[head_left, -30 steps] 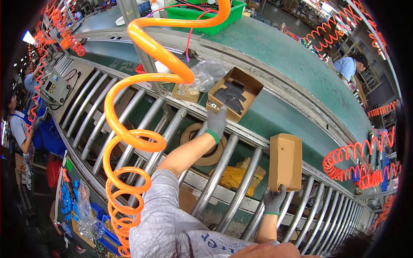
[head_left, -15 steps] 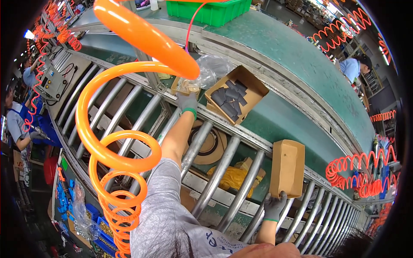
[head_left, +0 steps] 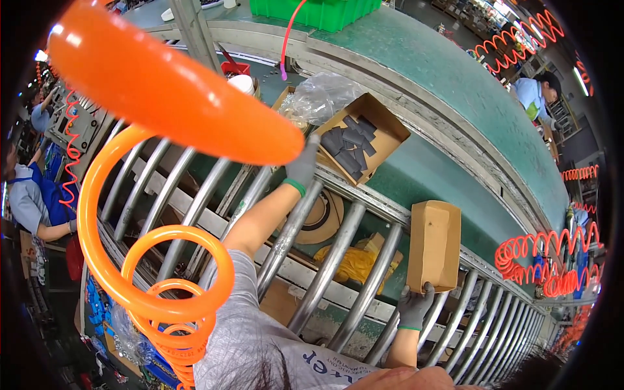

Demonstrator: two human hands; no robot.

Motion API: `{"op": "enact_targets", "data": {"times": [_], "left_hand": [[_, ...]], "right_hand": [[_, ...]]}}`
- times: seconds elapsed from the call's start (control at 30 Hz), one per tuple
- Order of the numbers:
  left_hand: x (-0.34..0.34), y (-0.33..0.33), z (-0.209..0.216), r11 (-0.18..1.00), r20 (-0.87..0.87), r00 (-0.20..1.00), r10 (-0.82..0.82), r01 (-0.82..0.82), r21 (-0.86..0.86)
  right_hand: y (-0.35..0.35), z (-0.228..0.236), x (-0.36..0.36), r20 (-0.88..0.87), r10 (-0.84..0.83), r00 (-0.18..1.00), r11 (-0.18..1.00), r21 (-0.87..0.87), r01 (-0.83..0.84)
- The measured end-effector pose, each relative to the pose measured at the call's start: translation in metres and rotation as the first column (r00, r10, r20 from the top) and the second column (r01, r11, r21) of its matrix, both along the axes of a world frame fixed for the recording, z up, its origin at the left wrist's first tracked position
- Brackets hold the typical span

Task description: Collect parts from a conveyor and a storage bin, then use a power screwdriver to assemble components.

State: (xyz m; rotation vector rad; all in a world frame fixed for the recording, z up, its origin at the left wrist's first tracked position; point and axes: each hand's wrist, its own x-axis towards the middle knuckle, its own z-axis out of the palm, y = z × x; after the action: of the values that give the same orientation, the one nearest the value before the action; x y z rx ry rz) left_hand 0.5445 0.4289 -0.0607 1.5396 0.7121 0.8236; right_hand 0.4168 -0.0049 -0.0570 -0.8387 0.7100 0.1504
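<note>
My right hand (head_left: 415, 308), in a grey glove with a green cuff, grips the near end of an open brown cardboard box (head_left: 434, 250), its thumb over the rim. No contents show inside. My left hand (head_left: 303, 168), gloved alike, is at the left edge of a second cardboard box (head_left: 385, 140). One finger stretches up along that edge; the orange hose hides part of the hand. Several dark grey, flat pieces (head_left: 351, 144) lie in this tilted box. Crumpled clear plastic (head_left: 325, 97) lies just beyond my left hand, beside a small carton partly out of sight.
Metal conveyor rollers (head_left: 328, 273) run below my arms. A thick orange coiled hose (head_left: 175, 97) hangs close in front at left. A green bench (head_left: 416, 71) curves behind, bearing a green bin (head_left: 318, 13). Yellow cloth (head_left: 354, 263) lies under the rollers. Other people work left and far right.
My left hand has moved right, from the small carton to the left edge of the box of dark pieces. The orange hose has swung across the upper left. My right hand keeps its grip.
</note>
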Motion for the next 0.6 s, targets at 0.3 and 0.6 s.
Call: {"op": "enact_targets", "data": {"times": [0.3, 0.6], "left_hand": [[0.008, -0.002, 0.030, 0.964, -0.240, 0.965, 0.108, -0.042, 0.263], [0.048, 0.079, 0.043, 0.639, -0.717, 0.671, 0.191, 0.469, 0.610]], "right_hand": [[-0.004, 0.011, -0.008, 0.040, 0.034, 0.999, 0.998, 0.057, -0.036], [-0.017, 0.010, -0.016, -0.007, -0.027, 1.000, 0.999, 0.046, 0.027]]}}
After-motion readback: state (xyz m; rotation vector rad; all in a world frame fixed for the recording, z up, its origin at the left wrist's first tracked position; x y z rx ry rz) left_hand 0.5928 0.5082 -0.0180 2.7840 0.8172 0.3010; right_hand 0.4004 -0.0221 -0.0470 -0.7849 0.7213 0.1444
